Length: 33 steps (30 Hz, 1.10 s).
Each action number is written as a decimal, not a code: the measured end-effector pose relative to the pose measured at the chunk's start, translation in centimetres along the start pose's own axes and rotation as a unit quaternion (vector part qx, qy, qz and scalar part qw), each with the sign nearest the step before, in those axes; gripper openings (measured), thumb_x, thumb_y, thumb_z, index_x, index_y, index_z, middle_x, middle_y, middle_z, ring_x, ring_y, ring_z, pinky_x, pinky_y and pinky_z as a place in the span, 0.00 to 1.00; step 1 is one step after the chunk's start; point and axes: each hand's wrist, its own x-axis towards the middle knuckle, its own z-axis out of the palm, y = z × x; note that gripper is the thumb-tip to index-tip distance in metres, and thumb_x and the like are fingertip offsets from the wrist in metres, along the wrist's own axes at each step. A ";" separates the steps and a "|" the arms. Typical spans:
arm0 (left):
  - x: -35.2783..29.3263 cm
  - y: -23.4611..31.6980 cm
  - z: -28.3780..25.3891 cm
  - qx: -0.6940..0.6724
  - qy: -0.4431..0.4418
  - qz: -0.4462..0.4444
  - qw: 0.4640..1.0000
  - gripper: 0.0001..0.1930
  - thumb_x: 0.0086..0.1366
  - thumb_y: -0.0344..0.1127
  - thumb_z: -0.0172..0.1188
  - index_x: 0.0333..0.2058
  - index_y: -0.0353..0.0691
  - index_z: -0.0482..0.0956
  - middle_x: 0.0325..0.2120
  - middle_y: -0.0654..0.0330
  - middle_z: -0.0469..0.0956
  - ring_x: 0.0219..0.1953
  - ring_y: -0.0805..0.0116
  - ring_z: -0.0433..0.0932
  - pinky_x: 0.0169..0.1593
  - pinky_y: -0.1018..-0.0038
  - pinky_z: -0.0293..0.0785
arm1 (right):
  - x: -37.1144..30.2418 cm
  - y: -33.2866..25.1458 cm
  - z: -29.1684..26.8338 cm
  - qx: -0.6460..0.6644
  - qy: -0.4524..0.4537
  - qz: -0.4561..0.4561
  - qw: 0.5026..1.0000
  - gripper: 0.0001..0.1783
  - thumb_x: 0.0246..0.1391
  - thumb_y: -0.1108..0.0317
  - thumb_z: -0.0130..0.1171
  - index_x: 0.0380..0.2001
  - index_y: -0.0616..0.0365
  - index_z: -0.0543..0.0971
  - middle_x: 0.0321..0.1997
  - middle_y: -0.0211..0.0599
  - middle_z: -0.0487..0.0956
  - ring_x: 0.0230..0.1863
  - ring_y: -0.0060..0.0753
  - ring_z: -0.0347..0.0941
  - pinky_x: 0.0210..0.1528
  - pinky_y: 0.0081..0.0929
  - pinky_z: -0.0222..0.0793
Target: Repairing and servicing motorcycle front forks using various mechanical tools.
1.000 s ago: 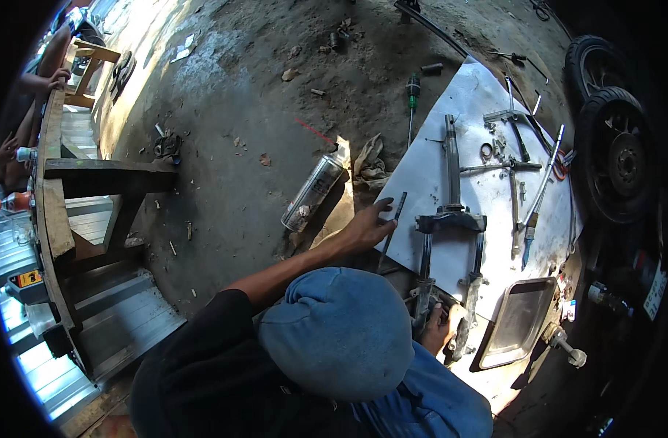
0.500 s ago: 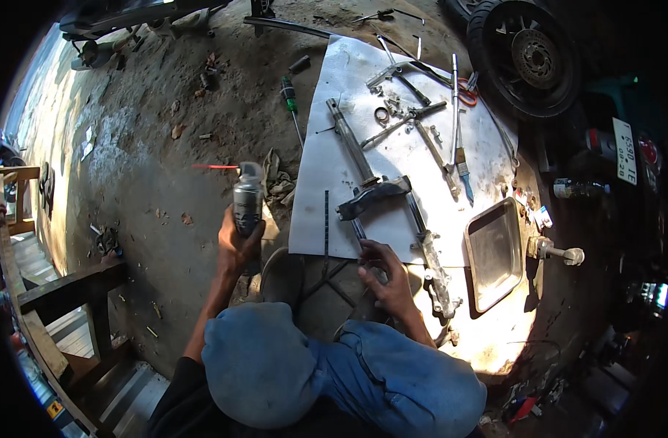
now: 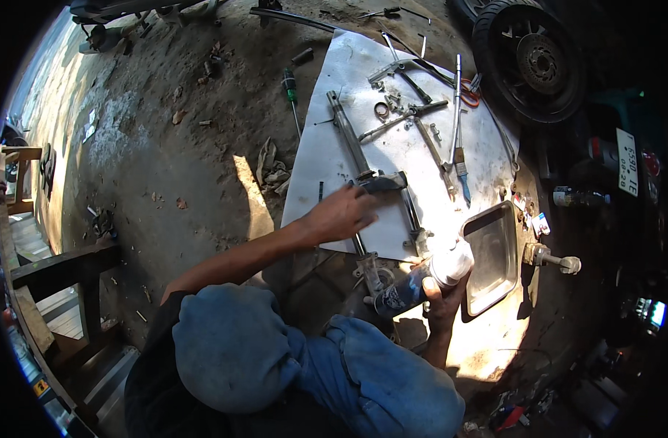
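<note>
A motorcycle front fork (image 3: 350,140) lies with its stem on a white sheet (image 3: 308,157) and its legs pointing toward me. My left hand (image 3: 341,214) is over the left end of the fork's clamp. It is blurred, and its fingertips are hidden, so I cannot tell if it grips the fork. On the right, my right hand (image 3: 445,305) is closed around a dark spray can (image 3: 405,290). The can is tilted, its sunlit top pointing up and right, above the fork's lower ends. No nozzle straw shows on it.
Right of the can lies a metal tray (image 3: 492,259). Loose bolts, metal rods and a brush (image 3: 462,179) cover the sheet's far part. A green-handled screwdriver (image 3: 290,91) lies left of it. A wheel (image 3: 531,62) stands far right; a wooden bench (image 3: 71,270) is at left.
The spray can has passed from my left hand to my right and moved right. My left hand has swung right onto the fork's clamp area. The red straw is no longer visible.
</note>
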 end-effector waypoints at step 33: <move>-6.8 -8.3 2.7 -0.036 0.149 -0.279 0.948 0.23 0.67 0.43 0.58 0.55 0.33 0.74 0.53 0.37 0.71 0.57 0.37 0.71 0.61 0.53 0.68 | 4.9 4.1 6.3 -0.064 -0.135 0.049 0.988 0.36 0.55 0.53 0.70 0.57 0.63 0.67 0.42 0.37 0.81 0.42 0.29 0.78 0.47 0.27 0.74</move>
